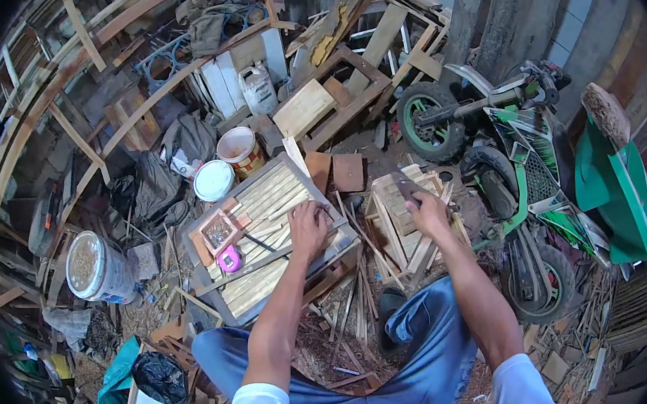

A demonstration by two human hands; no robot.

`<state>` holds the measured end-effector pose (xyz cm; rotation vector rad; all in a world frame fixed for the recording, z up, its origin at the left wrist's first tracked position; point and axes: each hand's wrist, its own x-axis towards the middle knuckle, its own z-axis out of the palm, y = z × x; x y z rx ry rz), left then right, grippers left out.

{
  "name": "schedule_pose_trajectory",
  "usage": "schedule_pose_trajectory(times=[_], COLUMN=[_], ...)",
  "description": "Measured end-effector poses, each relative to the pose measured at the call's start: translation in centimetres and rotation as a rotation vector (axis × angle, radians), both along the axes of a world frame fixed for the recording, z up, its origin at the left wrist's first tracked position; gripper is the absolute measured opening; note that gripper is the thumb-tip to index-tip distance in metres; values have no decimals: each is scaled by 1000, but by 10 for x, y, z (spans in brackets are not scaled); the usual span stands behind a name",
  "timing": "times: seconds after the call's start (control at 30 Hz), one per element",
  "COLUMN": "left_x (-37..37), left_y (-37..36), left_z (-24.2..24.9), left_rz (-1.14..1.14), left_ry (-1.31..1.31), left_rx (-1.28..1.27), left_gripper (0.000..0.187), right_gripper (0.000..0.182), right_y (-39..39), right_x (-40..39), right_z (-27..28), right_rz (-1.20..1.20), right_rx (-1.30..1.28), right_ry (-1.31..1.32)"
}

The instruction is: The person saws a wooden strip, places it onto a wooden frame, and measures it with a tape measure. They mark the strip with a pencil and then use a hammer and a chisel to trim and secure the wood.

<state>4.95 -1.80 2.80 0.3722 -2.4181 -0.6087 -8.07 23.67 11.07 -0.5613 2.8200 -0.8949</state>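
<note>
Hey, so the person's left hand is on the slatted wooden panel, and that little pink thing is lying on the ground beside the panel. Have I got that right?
Not quite: the little pink thing isn't on the ground. The head view shows it on top of the slatted wooden panel, where the left hand is, as you said.
</note>
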Motion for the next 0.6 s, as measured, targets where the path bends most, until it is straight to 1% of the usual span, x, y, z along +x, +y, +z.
schedule_pose_trajectory(times=[0.1, 0.2, 0.23, 0.33, 0.37, 0.47, 0.57, 0.6], left_x=[25, 54, 61, 77, 81, 88, 96, 96], left_y=[4, 2, 2, -1, -2, -9, -7, -8], left_z=[9, 20, 20, 20, 19, 15, 40, 45], left_rz=[-10, -107, -107, -120, -142, -199, -215, -213], left_ry=[-98, -208, -229, -234, -248, -236, -162, -135], left_rx=[-47, -180, -193, -185, -109, 57, 111, 139], left_gripper=[17, 19, 20, 19, 17, 15, 21, 22], right_gripper=[35, 32, 29, 28, 27, 26, 23, 22], right_y=[15, 26, 27, 29, 26, 8, -23, -32], right_x=[-31, -33, -32, -32, -33, -23, -9, -3], right_z=[-53, -65, -74, -85, -87, -55, -24, -24], right_rz=[-32, 22, -16, -7, 1, -33, 394, 448], right_rx=[156, 362, 349, 393, 449, 437, 243, 2], right_ry=[46, -40, -19, -61, -70, -62, 47, -89])
